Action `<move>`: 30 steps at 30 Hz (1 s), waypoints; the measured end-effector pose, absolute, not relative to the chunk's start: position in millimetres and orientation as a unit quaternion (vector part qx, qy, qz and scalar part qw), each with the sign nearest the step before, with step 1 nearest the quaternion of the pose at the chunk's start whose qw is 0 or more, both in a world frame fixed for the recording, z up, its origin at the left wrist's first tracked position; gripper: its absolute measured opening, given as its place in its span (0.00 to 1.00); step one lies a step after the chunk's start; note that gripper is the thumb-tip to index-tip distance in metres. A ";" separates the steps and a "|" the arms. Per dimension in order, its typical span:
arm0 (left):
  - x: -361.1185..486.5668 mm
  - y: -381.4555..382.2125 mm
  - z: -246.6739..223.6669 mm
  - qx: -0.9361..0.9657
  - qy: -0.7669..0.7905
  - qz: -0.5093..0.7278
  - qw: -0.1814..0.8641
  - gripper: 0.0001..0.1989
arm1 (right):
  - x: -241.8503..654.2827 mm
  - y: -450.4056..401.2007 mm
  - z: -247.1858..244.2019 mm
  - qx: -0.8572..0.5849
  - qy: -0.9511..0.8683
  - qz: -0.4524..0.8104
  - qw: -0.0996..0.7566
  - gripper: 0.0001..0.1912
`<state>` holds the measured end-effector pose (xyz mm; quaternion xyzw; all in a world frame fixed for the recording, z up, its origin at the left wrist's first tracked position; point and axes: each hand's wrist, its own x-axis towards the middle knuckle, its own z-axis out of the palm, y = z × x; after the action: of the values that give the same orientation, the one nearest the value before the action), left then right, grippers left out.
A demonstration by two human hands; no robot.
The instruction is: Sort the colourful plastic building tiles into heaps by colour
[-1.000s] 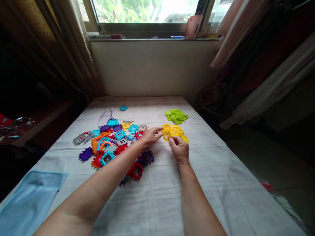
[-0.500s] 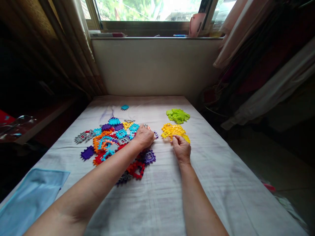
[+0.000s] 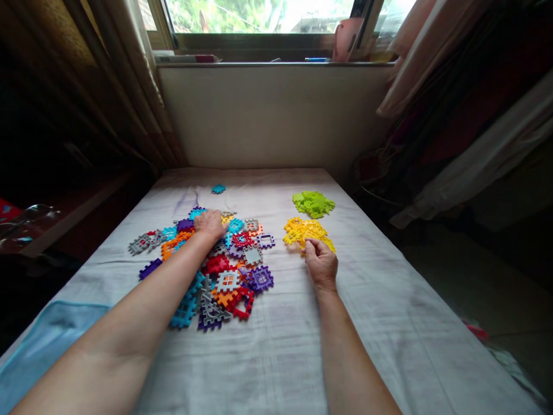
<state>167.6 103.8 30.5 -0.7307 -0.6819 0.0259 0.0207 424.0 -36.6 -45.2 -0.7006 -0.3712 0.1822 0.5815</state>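
My left hand (image 3: pixel 208 225) lies over the far part of a mixed heap of plastic interlocking tiles, palm down. Its thumb stands apart from its fingers, whose tips are partly lost among the tiles. Around it are a purple tile (image 3: pixel 185 225), a blue tile (image 3: pixel 235 225) and a yellow tile (image 3: pixel 227 217). My right hand (image 3: pixel 320 264) is closed in a pinch at the near edge of a yellow tile pile (image 3: pixel 305 229); what its fingertips hold, if anything, cannot be made out. Beyond that pile sits a lime-green tile pile (image 3: pixel 313 204).
A single blue tile (image 3: pixel 218 189) lies apart near the table's far end. Light blue cloth (image 3: pixel 56 334) covers the near left corner of the sheet-covered table (image 3: pixel 268 357). On the windowsill stands a pink cup (image 3: pixel 347 40). Curtains hang at the left, fabric at the right.
My left hand has moved left across the heap, from its right side to the far left part, uncovering red, grey and purple tiles. My right hand has barely moved.
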 end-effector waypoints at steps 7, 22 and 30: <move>152.4 116.3 27.6 -0.701 -0.711 0.050 -0.023 0.22 | 425.4 -34.7 -50.4 -0.704 -0.373 0.175 0.578 0.23; 200.6 73.5 36.0 -0.735 -0.660 -0.126 -0.090 0.16 | 429.4 -29.6 -56.8 -0.682 -0.330 0.185 0.626 0.26; 280.5 64.7 18.7 -0.758 -0.623 -0.150 -0.119 0.14 | 428.4 -30.2 -50.8 -0.674 -0.313 0.199 0.639 0.26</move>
<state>280.5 64.7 18.7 -0.7583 -0.6232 -0.1495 -0.1192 428.4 -30.2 -50.8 -0.6740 -0.3128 0.1990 0.6389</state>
